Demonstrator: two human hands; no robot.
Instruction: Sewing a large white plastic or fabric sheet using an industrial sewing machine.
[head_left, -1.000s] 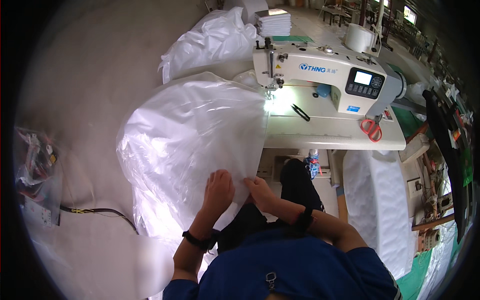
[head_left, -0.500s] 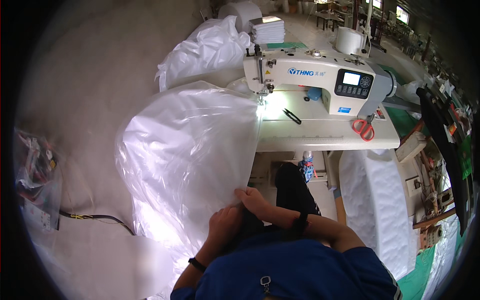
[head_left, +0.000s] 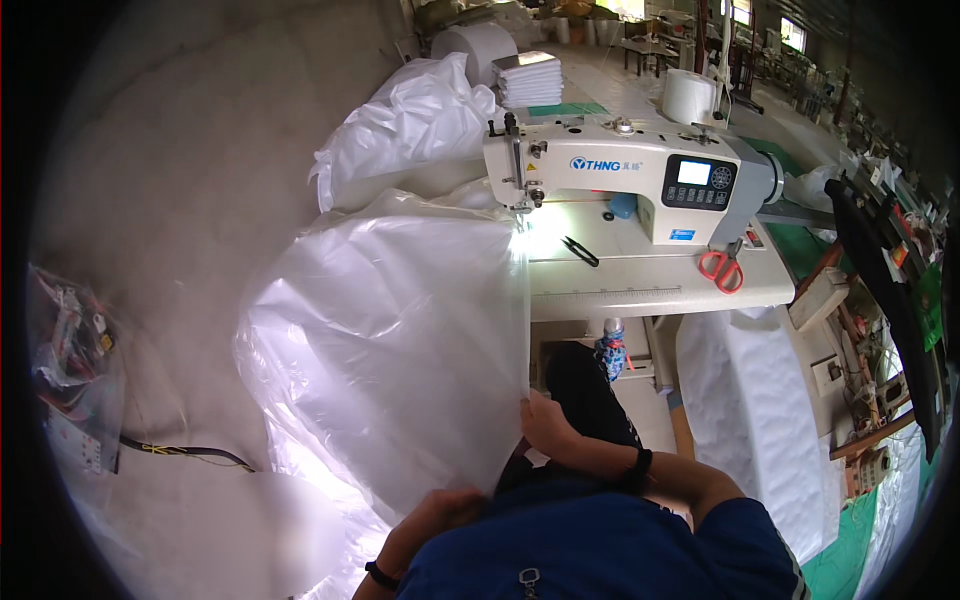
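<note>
A large white, translucent plastic sheet hangs in loose folds from the sewing machine down to my lap. Its upper right corner lies under the lit needle area, and its right edge runs nearly straight down from there. My right hand pinches that edge below the table's front. Lower and further left, my left hand is closed on the sheet's bottom edge, its fingertips partly hidden. Black thread snips and red-handled scissors lie on the machine bed, apart from both hands.
Behind the machine are crumpled white plastic, a stack of folded white sheets and a white thread cone. Padded white material hangs at right. At left, a clear bag lies near a black cable.
My hands have moved apart: the right one shifted right along the sheet's edge, the left one went down toward my body. The edge hangs straighter, and the view has shifted slightly.
</note>
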